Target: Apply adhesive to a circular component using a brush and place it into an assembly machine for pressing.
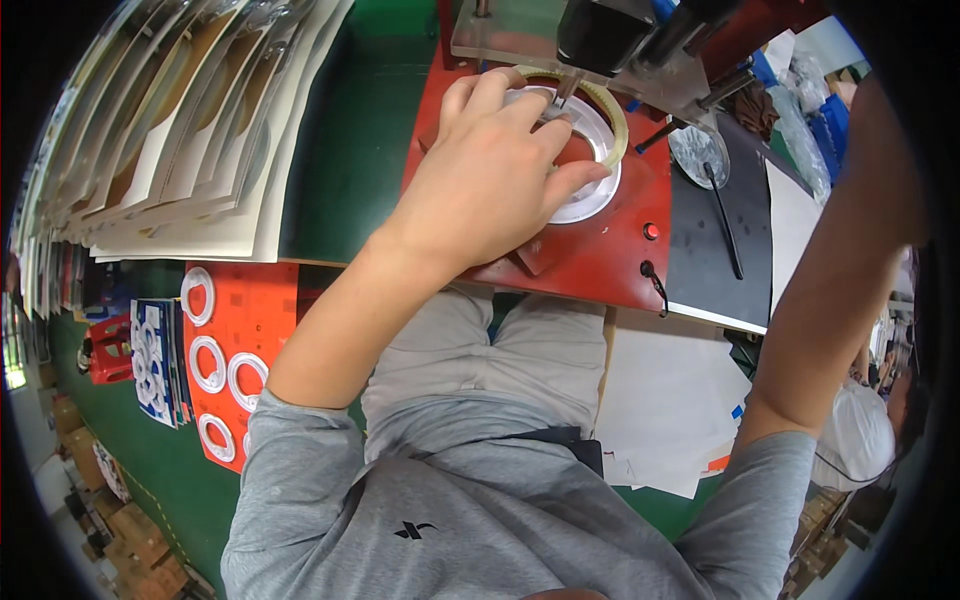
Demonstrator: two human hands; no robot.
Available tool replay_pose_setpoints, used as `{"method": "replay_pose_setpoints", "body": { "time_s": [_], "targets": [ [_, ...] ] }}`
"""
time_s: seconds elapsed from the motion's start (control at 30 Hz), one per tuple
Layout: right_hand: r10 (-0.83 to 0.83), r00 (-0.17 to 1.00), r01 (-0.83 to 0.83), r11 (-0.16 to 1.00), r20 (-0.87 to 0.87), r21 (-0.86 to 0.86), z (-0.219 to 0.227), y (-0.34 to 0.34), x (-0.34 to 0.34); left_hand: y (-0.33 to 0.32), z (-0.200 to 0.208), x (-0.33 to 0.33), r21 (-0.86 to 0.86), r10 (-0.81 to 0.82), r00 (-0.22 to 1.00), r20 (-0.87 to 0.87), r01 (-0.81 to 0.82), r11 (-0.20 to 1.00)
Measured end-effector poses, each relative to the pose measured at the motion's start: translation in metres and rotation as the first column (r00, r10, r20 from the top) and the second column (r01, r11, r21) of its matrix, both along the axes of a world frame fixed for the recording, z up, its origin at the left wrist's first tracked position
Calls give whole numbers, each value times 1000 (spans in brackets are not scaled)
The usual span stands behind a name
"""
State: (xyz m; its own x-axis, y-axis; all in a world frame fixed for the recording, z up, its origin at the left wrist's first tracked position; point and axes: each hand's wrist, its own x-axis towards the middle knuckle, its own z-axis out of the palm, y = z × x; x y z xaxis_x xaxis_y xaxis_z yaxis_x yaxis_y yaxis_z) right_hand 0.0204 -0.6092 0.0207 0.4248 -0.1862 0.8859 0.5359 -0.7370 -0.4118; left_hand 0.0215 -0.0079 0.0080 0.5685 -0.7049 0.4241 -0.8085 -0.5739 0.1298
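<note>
With its fingers spread apart over the flat white ring (pixel 586 205) at upper centre, the bare left hand (pixel 487 150) could get pinched if the slim metal prongs (pixel 567 88) descend, while the right hand's grip is out of frame

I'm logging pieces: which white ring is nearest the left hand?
The white ring on the red base, partly covered by the left hand, beside the yellowish ring; the other white rings are on the orange board.
</note>
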Motion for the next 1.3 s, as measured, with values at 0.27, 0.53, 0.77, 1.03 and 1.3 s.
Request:
{"method": "replay_pose_setpoints", "body": {
  "time_s": [0.27, 0.53, 0.77, 1.03, 1.3],
  "targets": [
    [-125, 987, 144, 963, 98, -226, 94, 284, -79, 15, -10, -8, -180, -92, 996, 16, 94, 979],
    [-149, 954, 68, 952, -260, -298, 24, 397, -146, 92, -39, -8, -629, -15, 974, -224, -133, 766],
    [-505, 521, -33, 794, -689, -607, -19, 393, -188, 108, -94, -15, -627, -31, 767, -641, -500, 597],
    [-466, 579, -126, 760, -670, -637, -16, 395, -187, 109, -94, -16, -592, 25, 786, -618, -485, 644],
    [-399, 641, -99, 804, -656, -586, -2, 390, -170, 111, -96, -14, -632, -25, 791, -612, -469, 617]
  ]
}}
